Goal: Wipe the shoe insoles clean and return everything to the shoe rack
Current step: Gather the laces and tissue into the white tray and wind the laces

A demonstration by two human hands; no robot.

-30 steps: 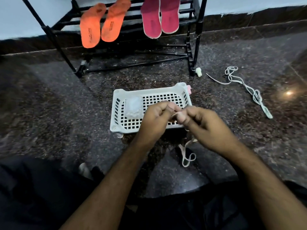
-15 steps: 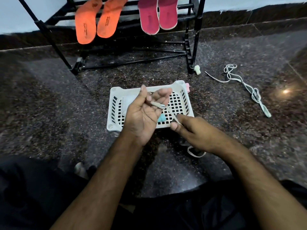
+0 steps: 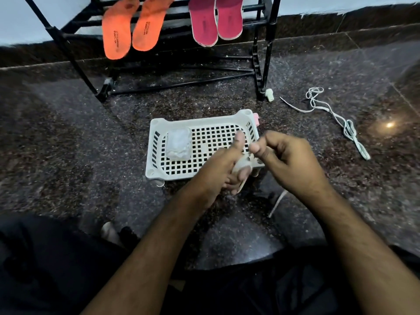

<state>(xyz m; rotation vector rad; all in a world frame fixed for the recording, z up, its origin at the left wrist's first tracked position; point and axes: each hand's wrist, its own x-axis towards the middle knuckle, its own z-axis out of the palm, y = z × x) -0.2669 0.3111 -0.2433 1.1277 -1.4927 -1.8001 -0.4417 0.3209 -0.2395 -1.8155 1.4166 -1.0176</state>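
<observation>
where the two hands meet over the near right corner of the basket, a pale lace is bunched between them. left hand has its fingers curled round the lace, thumb raised straight. right hand is curled, thumb and fingers pinching the lace at its upper end; blur hides the exact contact. a loose end of the lace shows below the right wrist, trailing to the floor; its middle run is hidden behind the hand.

basket: white, perforated, on the floor just in front of the rack. a whitish wad lies in its left half; what it is cannot be made out. a small pink item shows at the far right corner, mostly hidden by the rim.

orange insoles: two, leaning on the rack bars, left side, tops cut off by the frame edge. pink insoles: two, beside them to the right, tops likewise cut off. printing on all four is too small to read.

second lace: lies loose on the floor, well right of the basket and apart from it. a bright light spot reflects off the floor just beyond it.

dark clothing fills the lower frame; a pale shape beside the left forearm is unidentifiable.
</observation>
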